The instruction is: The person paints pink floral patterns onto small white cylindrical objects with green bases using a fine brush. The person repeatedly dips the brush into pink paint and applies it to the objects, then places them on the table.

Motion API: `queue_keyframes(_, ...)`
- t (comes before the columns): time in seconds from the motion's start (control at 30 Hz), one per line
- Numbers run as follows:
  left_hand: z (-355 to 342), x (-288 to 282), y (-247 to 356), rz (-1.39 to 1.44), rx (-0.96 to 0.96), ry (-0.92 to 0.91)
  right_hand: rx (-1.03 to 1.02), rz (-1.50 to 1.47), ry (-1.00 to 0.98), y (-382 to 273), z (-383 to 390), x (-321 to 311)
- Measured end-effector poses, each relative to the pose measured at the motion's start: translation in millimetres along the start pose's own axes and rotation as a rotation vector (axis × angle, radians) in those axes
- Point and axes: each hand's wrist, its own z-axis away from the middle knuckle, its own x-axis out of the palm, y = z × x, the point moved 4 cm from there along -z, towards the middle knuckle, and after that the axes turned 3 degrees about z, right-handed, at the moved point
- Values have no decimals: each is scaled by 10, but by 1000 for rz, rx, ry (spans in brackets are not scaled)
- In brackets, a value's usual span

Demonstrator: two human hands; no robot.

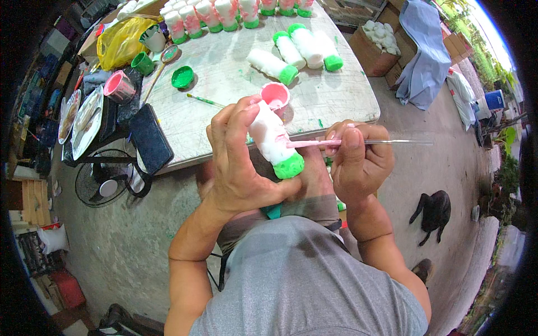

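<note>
My left hand point(232, 159) is closed around a white, rough-surfaced cylindrical piece point(267, 133) with a bright green end, tilted with the green end towards me. Pink marks show on its right side. In a pinch, my right hand point(363, 162) grips a thin paintbrush point(399, 141) with a clear handle. Its pink-coated front end points left and meets the white piece, or comes very close to it. Just behind the piece, a small cup of pink paint point(276, 95) stands on the white table point(224, 131) near its front edge.
Several white pieces with green ends point(270, 65) lie farther back, before rows of pink-marked ones point(227, 14). Left are a green paint lid point(182, 77), a pink-smeared cup point(119, 87), a phone point(151, 138) and a fan point(106, 179). A black dog point(434, 215) lies on the floor, right.
</note>
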Motion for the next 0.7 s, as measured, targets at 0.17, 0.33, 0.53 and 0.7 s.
queue_keyframes(0.17, -18, -9, 10, -21, 11, -8, -179, 135, -77, -46, -16, 31)
queue_keyframes(0.33, -28, -17, 13, -23, 7, -13, -152, 75, -23, -25, -12, 19)
queue_keyframes(0.53, -18, -9, 5, -33, 9, -9, -149, 162, -43, -13, -15, 41)
queue_keyframes(0.7, -27, -9, 2, -30, 4, -7, -127, 59, -22, -20, -34, 32)
